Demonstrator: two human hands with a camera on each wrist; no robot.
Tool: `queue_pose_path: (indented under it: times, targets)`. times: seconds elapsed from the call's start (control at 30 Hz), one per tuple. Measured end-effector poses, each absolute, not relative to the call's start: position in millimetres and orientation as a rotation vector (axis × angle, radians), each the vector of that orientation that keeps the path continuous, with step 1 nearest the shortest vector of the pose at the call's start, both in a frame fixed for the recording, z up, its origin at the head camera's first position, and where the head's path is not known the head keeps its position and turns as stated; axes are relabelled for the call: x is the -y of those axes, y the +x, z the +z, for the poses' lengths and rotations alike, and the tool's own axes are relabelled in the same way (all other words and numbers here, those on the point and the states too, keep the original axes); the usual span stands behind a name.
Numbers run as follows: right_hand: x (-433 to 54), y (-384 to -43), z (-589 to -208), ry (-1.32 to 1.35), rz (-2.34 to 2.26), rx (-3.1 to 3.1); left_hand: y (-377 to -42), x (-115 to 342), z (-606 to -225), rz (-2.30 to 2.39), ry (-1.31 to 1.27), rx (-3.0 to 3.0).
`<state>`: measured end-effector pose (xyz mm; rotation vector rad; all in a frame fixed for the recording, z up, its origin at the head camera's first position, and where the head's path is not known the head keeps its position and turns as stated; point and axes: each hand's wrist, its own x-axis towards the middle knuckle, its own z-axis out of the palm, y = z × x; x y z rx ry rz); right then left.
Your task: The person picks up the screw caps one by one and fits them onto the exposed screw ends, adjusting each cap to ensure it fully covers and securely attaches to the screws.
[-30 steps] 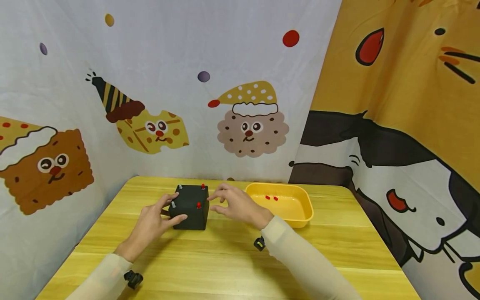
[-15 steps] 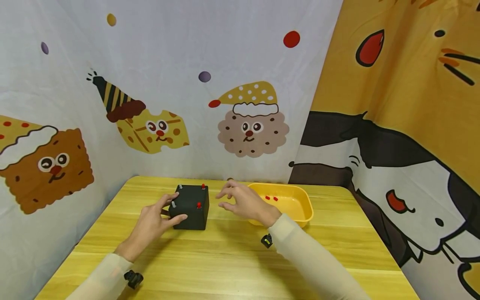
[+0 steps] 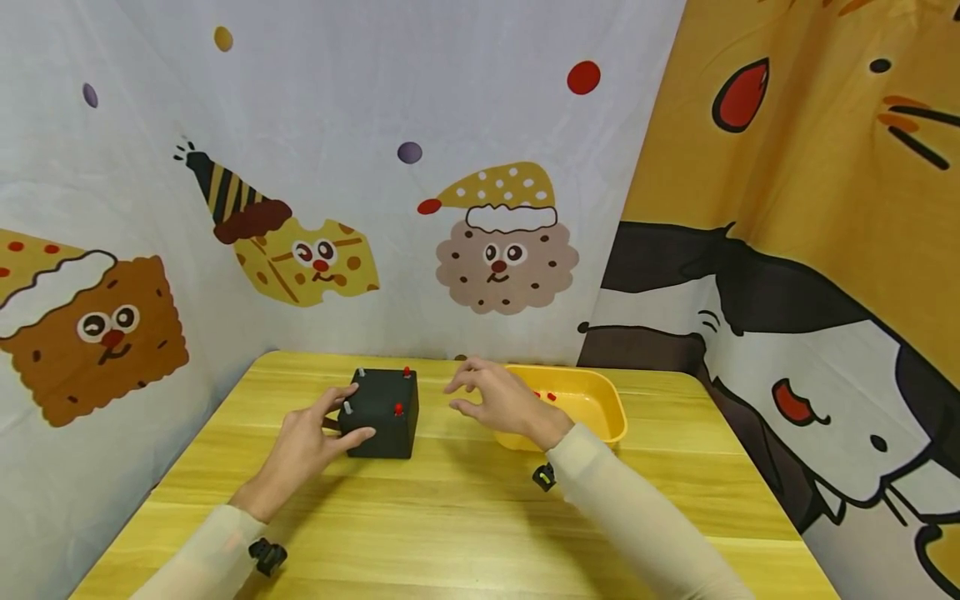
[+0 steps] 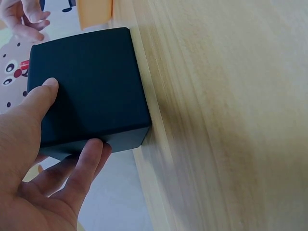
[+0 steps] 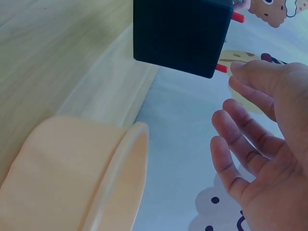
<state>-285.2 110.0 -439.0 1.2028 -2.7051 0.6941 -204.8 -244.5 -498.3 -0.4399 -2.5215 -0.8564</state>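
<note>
A black box (image 3: pixel 380 414) stands on the table, with two grey pegs (image 3: pixel 348 407) along its left and two red pegs (image 3: pixel 399 409) along its right sticking up from the top. My left hand (image 3: pixel 303 442) grips the box's left part; in the left wrist view the thumb lies on one face and the fingers (image 4: pixel 89 161) on the adjoining one. Between the box and the yellow bin hovers my right hand (image 3: pixel 506 404), fingers loosely bent and holding nothing. It partly covers the yellow bin (image 3: pixel 611 417), where small red pieces (image 3: pixel 552 397) lie.
The wooden table (image 3: pixel 420 533) runs up to a white cartoon-printed curtain (image 3: pixel 360 100) at the back. Another printed curtain (image 3: pixel 810 208) hangs along the right side. The bin's curved wall (image 5: pixel 62 168) fills the lower left of the right wrist view.
My right hand has drawn away from the box to the right, now overlapping the bin's left part. The left hand and the box have stayed in place.
</note>
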Motion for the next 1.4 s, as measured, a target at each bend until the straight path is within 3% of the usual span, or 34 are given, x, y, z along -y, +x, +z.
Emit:
queue_pose_path:
  times: [1.4]
  targets:
    - [-157.4, -304.5, -427.2, 1.136, 0.660, 2.678, -204.0, 246.1, -497.1, -0.880, -0.429, 2.549]
